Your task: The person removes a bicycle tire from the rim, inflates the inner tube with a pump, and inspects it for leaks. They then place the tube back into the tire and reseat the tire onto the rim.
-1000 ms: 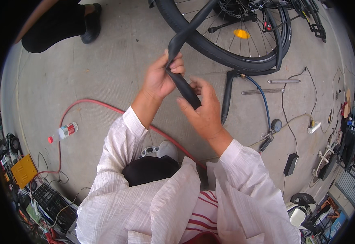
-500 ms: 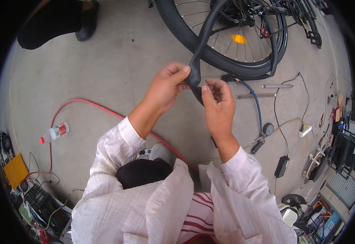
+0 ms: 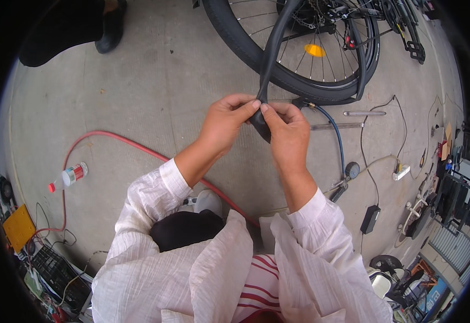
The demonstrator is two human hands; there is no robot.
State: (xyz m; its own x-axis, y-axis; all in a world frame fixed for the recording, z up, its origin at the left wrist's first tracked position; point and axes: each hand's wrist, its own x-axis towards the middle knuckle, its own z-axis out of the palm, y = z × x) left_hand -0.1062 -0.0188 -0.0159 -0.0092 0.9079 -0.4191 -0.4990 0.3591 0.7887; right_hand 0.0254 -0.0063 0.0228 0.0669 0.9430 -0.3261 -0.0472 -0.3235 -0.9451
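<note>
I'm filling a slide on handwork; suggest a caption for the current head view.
Left hand and right hand pinch a black inner tube near a bicycle wheel.

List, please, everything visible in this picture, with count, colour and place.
Spoked wheel: 1, black tyre, top centre
Reflector: 1, orange, on spokes
Rubber tube: 1, black, across wheel
Flat bars: 2, grey, floor, right
Blue hose: 1, blue, below wheel
Gauge: 1, dark, near blue hose
Power strip: 1, white, right
Adapter: 1, black, right
Red hose: 1, red, left
Bottle: 1, clear, red cap, left
Panel: 1, yellow, far left
Crate: 1, black, lower left
Co-worker's shoe: 1, dark, upper left
Clutter: uncountable, mixed, both rims
Sleeves: 2, white, lower centre
Left grip: 1, bare, pinching tube
Right grip: 1, bare, pinching tube
</note>
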